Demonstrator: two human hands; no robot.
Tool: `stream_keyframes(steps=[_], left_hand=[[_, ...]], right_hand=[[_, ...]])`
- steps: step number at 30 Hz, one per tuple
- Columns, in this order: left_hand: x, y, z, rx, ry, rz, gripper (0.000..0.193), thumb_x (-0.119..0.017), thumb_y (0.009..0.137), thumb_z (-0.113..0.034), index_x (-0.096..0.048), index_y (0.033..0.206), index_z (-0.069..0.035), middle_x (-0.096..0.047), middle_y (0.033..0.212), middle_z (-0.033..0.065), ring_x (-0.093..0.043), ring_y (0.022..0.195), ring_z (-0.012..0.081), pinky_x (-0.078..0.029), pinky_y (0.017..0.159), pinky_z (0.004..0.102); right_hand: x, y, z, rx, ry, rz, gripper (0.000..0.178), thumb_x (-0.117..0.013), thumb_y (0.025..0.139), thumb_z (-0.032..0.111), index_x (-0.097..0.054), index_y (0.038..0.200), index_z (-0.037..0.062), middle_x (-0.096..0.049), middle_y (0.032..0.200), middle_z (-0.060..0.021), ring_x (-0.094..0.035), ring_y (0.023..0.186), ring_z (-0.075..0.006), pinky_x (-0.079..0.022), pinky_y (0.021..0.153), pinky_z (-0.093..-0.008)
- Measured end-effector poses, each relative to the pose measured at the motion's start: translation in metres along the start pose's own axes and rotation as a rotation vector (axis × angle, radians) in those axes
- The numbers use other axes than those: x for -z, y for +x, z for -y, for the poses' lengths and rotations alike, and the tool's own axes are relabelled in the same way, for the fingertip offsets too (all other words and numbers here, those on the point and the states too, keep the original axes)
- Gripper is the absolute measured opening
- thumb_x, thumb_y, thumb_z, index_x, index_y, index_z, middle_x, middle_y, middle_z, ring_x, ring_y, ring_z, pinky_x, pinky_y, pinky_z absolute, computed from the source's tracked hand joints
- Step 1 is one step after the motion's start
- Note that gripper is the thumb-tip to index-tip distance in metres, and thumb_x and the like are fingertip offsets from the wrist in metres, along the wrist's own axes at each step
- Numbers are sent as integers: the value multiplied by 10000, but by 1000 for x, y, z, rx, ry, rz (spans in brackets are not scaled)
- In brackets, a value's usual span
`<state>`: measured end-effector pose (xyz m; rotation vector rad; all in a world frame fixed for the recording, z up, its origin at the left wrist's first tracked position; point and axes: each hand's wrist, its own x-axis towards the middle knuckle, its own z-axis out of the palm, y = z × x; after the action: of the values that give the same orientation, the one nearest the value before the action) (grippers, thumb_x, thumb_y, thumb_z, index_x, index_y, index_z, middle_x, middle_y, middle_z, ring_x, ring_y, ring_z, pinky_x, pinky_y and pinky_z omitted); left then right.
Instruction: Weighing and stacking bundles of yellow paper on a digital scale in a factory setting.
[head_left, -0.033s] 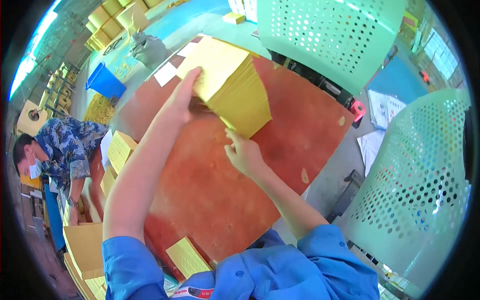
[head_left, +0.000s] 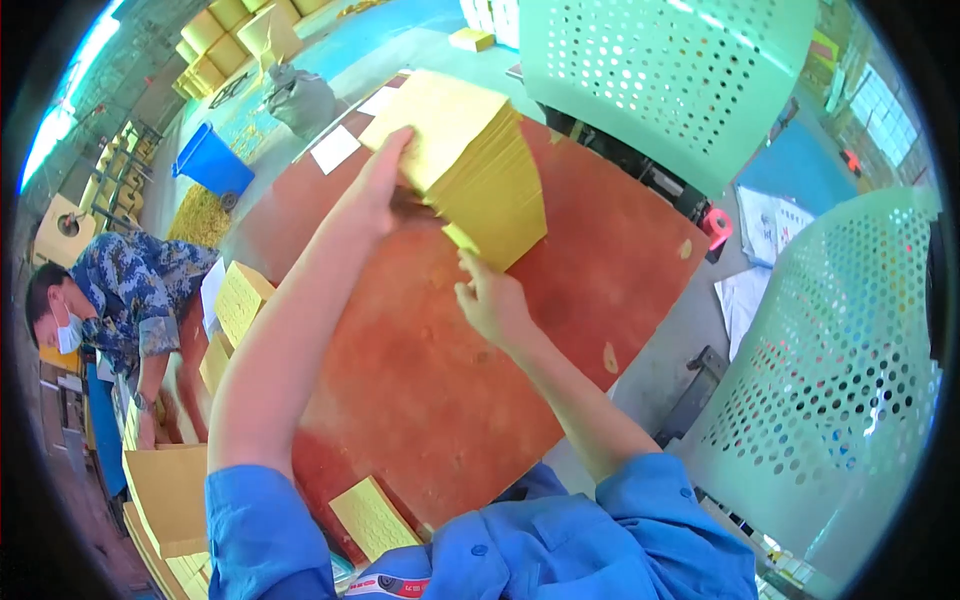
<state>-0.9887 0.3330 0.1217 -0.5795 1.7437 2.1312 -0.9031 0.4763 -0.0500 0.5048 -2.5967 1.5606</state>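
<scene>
A thick stack of yellow paper sheets (head_left: 490, 190) is tilted up at the far middle of a reddish-brown table (head_left: 400, 370). My left hand (head_left: 388, 185) grips its left side, thumb on the top face and the other fingers hidden behind or under it. Below the stack's lower left edge my right hand (head_left: 495, 305) is closed, thumb and forefinger together at a small yellow piece (head_left: 460, 238). Whether that piece is a loose strip or a corner of some sheets I cannot tell.
Pale green perforated machine guards (head_left: 650, 85) stand beyond and right of the table. Left, a masked co-worker (head_left: 140, 300) bends over paper stacks (head_left: 165, 495). Another yellow bundle (head_left: 372, 518) lies near me. White cards (head_left: 335, 149) lie far left; a blue bin (head_left: 212, 165) stands beyond.
The stack and both my hands have shifted very slightly to the right in the picture. The small yellow piece at my right fingertips shows a little more.
</scene>
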Motion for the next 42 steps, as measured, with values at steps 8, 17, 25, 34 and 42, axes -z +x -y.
stream_keyframes(steps=[8,17,25,34,42], left_hand=[[-50,112,-29,-97,-200,4,771,-576,849,-554,-352,1404,-68,-414,1352,236,-461,1191,463,-402,962,656],[20,187,-87,-364,745,-807,454,-625,846,-116,-538,1286,-43,-669,1094,154,-666,992,318,-496,926,421],[-50,-94,31,-637,721,-170,405,-659,689,-299,-689,917,34,-685,930,214,-674,875,352,-545,767,408],[151,-458,253,-154,159,67,294,-569,940,-254,-689,995,9,-700,1018,106,-643,940,181,-492,850,308],[263,-647,435,-21,-400,-566,325,-533,952,-225,-681,805,24,-703,958,145,-663,892,202,-526,805,333]], right_hand=[[9,95,-60,118,-332,-120,538,-605,798,112,-461,1306,11,-598,1161,-235,-559,1087,-405,-464,928,-480],[-37,116,-21,300,-556,73,465,-582,860,181,-529,1300,41,-547,1327,-158,-497,1241,-300,-412,1023,-425],[26,87,-60,158,-509,36,385,-521,926,227,-569,1252,28,-572,1301,-136,-510,1231,-288,-418,1002,-425],[-1,-3,-54,441,-779,124,404,-490,942,187,-533,1308,22,-521,1360,-164,-470,1273,-305,-359,1077,-412],[-18,-204,49,154,-228,272,388,-512,957,128,-521,1316,-17,-523,1366,-149,-477,1278,-257,-353,1077,-353]])
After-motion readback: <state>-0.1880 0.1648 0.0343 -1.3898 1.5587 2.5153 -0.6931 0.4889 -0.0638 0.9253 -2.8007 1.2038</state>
